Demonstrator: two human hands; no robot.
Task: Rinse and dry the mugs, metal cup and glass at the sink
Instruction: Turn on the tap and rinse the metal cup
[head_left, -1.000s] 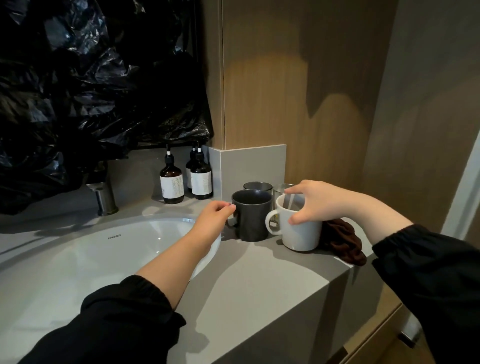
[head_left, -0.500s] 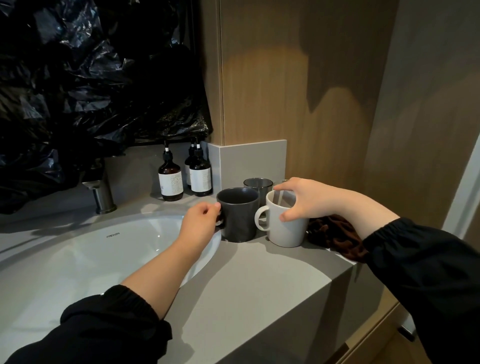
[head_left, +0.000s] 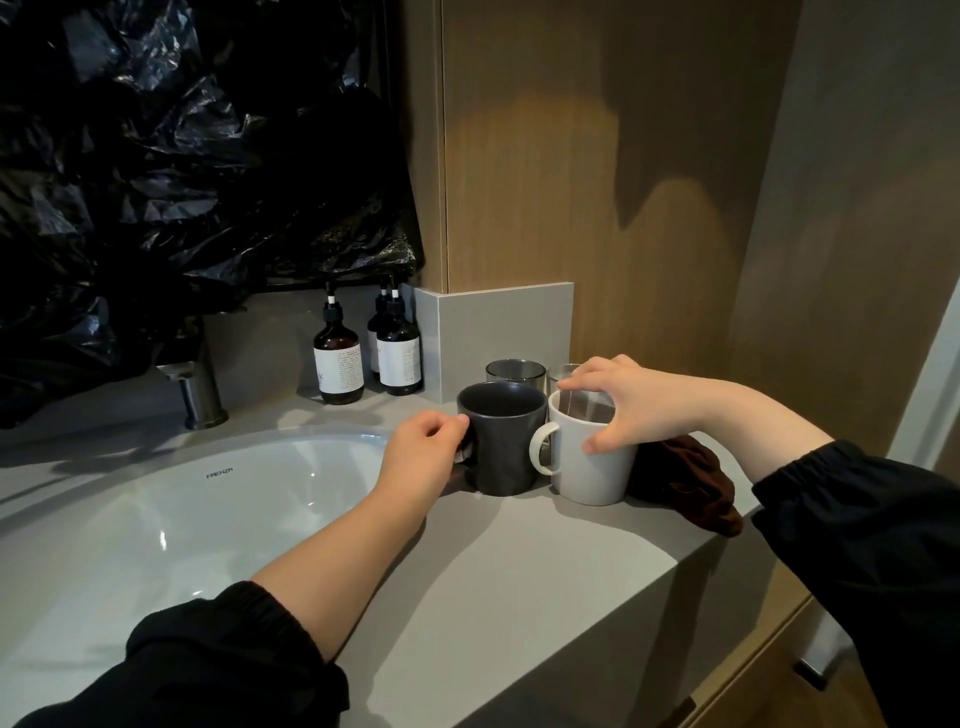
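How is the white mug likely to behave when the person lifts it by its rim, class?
The white mug looks like thick ceramic, so probably rigid and fairly heavy. The right hand pinches only its rim, so it may tilt toward the handle side. Its glossy glaze could be slippery.

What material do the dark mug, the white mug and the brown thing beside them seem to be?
Dark mug: probably ceramic, matte charcoal glaze, no shine. White mug: probably ceramic, smooth satin glaze, thick rim and handle. Brown cloth: soft fabric, crumpled in folds, likely a towel.
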